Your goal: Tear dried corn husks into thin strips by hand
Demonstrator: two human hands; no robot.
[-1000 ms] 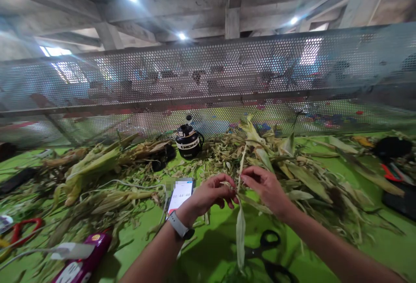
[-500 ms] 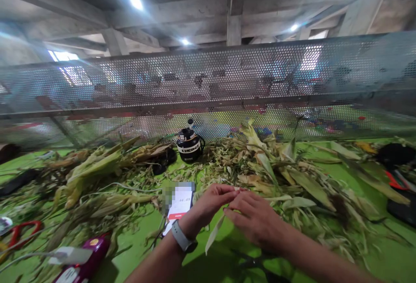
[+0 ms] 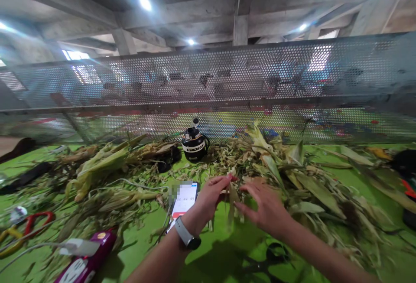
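Observation:
My left hand point(image 3: 212, 196), with a grey-strapped watch point(image 3: 187, 233) on its wrist, pinches a strip of corn husk point(image 3: 231, 209) that hangs down, slightly blurred. Just to the right, my right hand point(image 3: 268, 209) has its fingers apart and pointing at the strip; no thing shows in its grasp. Beneath the left wrist lies a phone point(image 3: 184, 200) with a lit number display, partly covered by the hand. A dark pair of scissors point(image 3: 271, 257) rests on the green table below my right hand. Shredded husk surrounds both hands.
A black jug marked ENERGY point(image 3: 194, 146) stands before the perforated metal screen point(image 3: 162, 83). Piles of dried corn husks point(image 3: 107, 166) spread left and right over the green table point(image 3: 139, 248). At left are red-handled scissors point(image 3: 39, 222), a purple device point(image 3: 87, 259) and a white cable.
My right hand has come away from the left and spread its fingers. The husk strip now hangs from my left hand. The view has shifted slightly left.

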